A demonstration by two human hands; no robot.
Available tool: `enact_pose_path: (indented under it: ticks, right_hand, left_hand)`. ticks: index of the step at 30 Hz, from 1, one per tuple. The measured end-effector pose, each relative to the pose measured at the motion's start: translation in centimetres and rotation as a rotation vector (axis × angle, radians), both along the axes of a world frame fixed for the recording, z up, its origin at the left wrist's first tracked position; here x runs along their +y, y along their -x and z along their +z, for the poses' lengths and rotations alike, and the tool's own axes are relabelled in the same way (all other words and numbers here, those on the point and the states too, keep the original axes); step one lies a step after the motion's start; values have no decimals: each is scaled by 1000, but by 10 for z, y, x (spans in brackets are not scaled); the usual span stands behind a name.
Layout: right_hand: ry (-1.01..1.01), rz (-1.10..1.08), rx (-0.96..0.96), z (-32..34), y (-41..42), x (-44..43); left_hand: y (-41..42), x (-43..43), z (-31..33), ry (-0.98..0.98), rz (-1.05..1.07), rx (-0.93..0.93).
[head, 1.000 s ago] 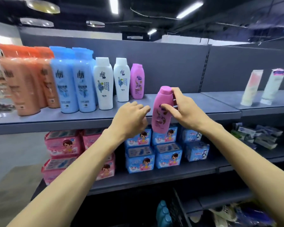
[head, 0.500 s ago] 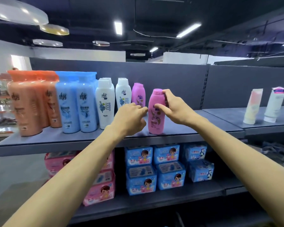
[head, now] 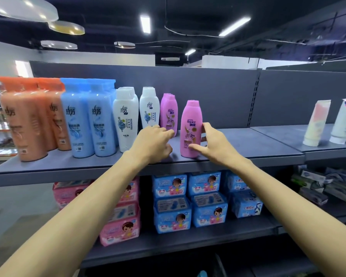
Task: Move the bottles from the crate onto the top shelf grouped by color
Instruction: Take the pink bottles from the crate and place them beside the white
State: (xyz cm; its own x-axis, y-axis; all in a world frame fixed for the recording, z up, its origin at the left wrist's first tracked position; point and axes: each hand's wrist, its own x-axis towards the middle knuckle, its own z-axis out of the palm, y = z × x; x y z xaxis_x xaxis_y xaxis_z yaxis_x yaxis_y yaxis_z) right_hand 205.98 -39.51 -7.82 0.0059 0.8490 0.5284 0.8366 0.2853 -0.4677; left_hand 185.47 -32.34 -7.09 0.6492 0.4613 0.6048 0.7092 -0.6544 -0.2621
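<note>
Just left of centre frame, the left grip is clenched on nothing, just in front of the rear pink bottles, and a stray knuckle could knock them over. To its right the pink bottle stands on the top shelf near the front edge, apart from its group and pinched by the right grip; a nudge on release might tip it off. The crate is out of frame, and the bottle rows' depth is hidden.
</note>
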Motion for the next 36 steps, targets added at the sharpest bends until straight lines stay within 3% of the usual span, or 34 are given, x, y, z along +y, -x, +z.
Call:
enact_pose_path:
  ticks: [10,36]
  right_hand:
    - [-112,-169,-75,-21,16,4]
    - [-70,-45,-1,-23,14,75]
  left_hand:
    - [-1,17,-13,6,14,5]
    - [-14,64,-9,0,131,56]
